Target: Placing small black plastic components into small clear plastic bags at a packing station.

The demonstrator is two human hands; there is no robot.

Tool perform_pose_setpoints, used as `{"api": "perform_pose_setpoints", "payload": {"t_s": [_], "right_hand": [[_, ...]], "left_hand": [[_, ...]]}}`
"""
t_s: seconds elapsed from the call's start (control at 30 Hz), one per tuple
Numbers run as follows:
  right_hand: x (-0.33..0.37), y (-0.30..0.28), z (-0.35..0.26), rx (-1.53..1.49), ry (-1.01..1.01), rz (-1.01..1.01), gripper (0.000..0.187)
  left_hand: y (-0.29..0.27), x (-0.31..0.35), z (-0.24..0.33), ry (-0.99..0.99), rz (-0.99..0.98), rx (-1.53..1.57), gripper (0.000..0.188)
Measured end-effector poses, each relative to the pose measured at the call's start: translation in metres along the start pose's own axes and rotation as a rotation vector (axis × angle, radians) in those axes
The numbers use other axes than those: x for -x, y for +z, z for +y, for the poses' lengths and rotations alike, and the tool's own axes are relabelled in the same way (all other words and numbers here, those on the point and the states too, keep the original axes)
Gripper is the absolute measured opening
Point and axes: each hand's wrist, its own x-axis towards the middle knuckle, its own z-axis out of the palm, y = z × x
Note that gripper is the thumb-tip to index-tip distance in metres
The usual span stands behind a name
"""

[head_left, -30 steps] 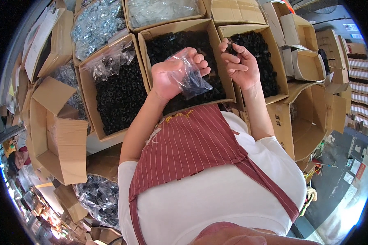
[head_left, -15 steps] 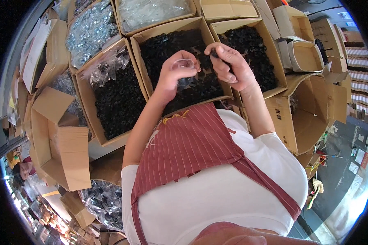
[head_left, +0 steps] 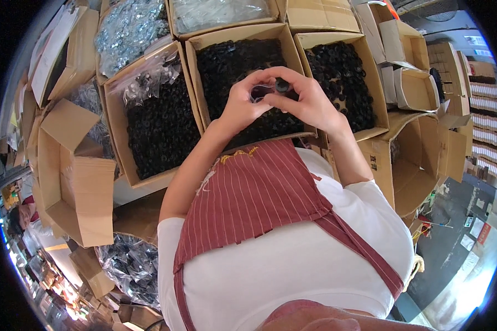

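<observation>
Over the middle carton, my two hands meet at the fingers. My left hand [head_left: 242,103] is closed on a small clear plastic bag [head_left: 258,94], whose mouth gapes toward the right. In my right hand [head_left: 313,103], a small round black part [head_left: 282,85] is pinched between thumb and fingers beside the bag's mouth. Its exact kind is too small to tell, and whether more parts are in that hand is hidden. Loose black ring-like parts [head_left: 234,58] fill the middle carton [head_left: 192,69] beneath the hands.
Black rings [head_left: 337,63] fill the right carton [head_left: 378,83]. The left carton [head_left: 141,175] holds black parts with filled clear bags [head_left: 154,80] on top. Behind stand cartons of bagged metallic pieces [head_left: 130,36] and clear plastic [head_left: 221,14]. Opened cartons [head_left: 94,198] flank both sides.
My right hand has moved left and down with the black part, from apart to touching distance of the bag. My left hand keeps the bag, and its mouth now faces the right fingers.
</observation>
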Motion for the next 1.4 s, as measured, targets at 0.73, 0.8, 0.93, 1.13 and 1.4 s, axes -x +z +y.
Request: {"api": "perform_pose_setpoints", "payload": {"t_s": [0.73,0.8,0.93,1.13,1.4], "right_hand": [[-0.027,0.001,-0.007,-1.134,0.336,-0.086,0.054],[-0.027,0.004,-0.002,-1.010,0.267,-0.088,0.058],[-0.025,0.001,-0.010,-1.017,0.244,-0.102,0.046],[-0.013,-0.023,-0.007,0.435,-0.296,-0.082,0.017],[-0.001,-0.021,0.004,0.304,-0.085,0.089,0.009]], "left_hand": [[0.006,0.002,-0.002,-0.119,-0.093,0.114,0.046],[0.004,0.000,0.001,-0.079,-0.097,0.049,0.047],[-0.002,-0.002,0.006,-0.105,-0.146,-0.012,0.043],[-0.004,-0.003,0.012,-0.039,-0.154,0.051,0.030],[-0.005,-0.004,0.016,0.245,0.017,-0.325,0.031]]}}
